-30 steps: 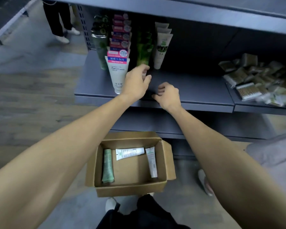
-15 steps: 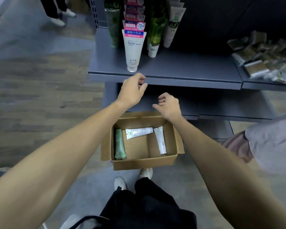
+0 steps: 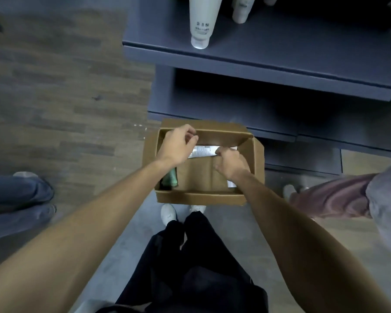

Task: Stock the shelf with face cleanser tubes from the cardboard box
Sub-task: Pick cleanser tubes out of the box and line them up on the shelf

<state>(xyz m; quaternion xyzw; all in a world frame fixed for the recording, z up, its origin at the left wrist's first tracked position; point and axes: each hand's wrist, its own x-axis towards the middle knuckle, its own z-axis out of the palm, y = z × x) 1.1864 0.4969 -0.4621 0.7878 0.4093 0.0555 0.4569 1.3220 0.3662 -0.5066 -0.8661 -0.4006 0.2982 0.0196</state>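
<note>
We saw a cardboard box (image 3: 203, 197) of matt brown paperboard, and above it a shelf (image 3: 269, 62) with a smooth, dull grey-blue painted finish. Left of the box the floor (image 3: 54, 91) looked like grained wood planks, and the white tube (image 3: 202, 21) on the shelf seemed smooth plastic.

Brown cardboard box (image 3: 203, 197), white printed tube (image 3: 204, 151), green tube (image 3: 171, 179), dark blue-grey shelf (image 3: 257, 62), wood-grain floor (image 3: 54, 86).

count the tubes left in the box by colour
white tubes: 2, one lying crosswise between the hands, one mostly hidden under the right arm
green tubes: 1 by the left wall
total: 3 in the cardboard box
</note>
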